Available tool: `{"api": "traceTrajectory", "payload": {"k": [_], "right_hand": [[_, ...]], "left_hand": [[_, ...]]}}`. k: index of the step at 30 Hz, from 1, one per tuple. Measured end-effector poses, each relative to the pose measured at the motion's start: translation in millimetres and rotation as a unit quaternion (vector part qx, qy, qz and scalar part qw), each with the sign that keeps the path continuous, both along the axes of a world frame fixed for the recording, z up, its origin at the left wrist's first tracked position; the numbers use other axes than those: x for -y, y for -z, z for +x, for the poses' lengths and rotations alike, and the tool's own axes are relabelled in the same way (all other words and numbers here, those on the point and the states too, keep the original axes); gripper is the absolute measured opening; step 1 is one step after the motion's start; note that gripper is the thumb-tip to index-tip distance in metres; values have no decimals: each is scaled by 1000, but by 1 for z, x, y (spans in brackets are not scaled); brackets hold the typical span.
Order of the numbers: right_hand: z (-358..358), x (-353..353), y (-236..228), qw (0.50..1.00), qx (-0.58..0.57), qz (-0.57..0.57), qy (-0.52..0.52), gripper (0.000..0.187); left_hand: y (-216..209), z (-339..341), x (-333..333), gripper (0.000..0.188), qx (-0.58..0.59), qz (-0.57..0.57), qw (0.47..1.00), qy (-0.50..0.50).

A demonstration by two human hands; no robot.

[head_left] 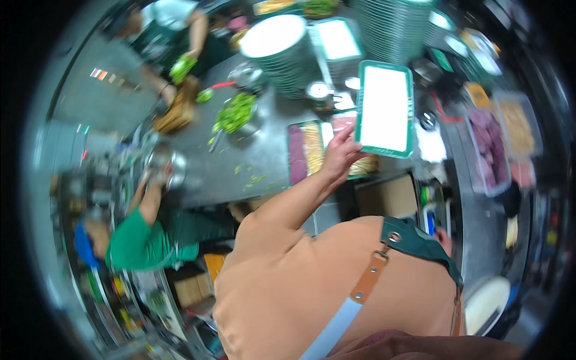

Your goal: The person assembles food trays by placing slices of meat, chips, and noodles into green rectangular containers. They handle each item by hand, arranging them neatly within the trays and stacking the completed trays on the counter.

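Observation:
My left hand (341,151) grips the lower left edge of a rectangular tray (386,108), glaring white with a green rim, and holds it tilted up above the metal table. Under my wrist lies another tray of food with a purple strip (296,155) and a pale yellow strip (313,147); the held tray and my hand hide part of it. Low on the right, beside my green apron (420,240), shows my right hand (444,241). It is small and blurred, with its fingers mostly hidden.
Tall stacks of green-rimmed plates (275,60) stand at the back. A metal bowl of chopped greens (240,114) sits left of centre. Plastic tubs of purple food (487,144) and tan food (517,129) are at right. Two co-workers work at left, one over a metal bowl (176,170).

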State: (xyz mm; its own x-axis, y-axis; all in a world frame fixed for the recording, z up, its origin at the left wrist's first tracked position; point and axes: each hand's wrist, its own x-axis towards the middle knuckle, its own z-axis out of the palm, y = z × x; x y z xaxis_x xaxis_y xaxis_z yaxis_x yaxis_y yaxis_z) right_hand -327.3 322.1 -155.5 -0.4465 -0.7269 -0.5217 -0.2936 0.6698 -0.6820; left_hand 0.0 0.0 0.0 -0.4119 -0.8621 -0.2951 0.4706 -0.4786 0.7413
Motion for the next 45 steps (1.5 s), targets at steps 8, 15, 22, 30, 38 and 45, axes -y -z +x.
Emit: {"api": "traceTrajectory", "payload": {"k": [8, 15, 22, 30, 38, 45], "right_hand": [[55, 57, -112, 939, 293, -157, 84, 34], [36, 4, -107, 874, 409, -214, 149, 49], [-15, -58, -78, 882, 366, -195, 223, 36], [-88, -163, -13, 846, 366, -190, 337, 39], [-170, -218, 24, 946, 137, -130, 264, 39], [-198, -236, 18, 971, -180, -49, 148, 35]], "left_hand": [[38, -35, -60, 65, 7, 57, 959, 278], [58, -107, -105, 63, 30, 67, 917, 393], [67, -185, -165, 59, 123, 37, 873, 470], [157, -270, -240, 49, 141, -27, 822, 551], [163, -299, -272, 37, 267, 5, 836, 480], [136, -309, -244, 33, 249, -80, 883, 389]]}}
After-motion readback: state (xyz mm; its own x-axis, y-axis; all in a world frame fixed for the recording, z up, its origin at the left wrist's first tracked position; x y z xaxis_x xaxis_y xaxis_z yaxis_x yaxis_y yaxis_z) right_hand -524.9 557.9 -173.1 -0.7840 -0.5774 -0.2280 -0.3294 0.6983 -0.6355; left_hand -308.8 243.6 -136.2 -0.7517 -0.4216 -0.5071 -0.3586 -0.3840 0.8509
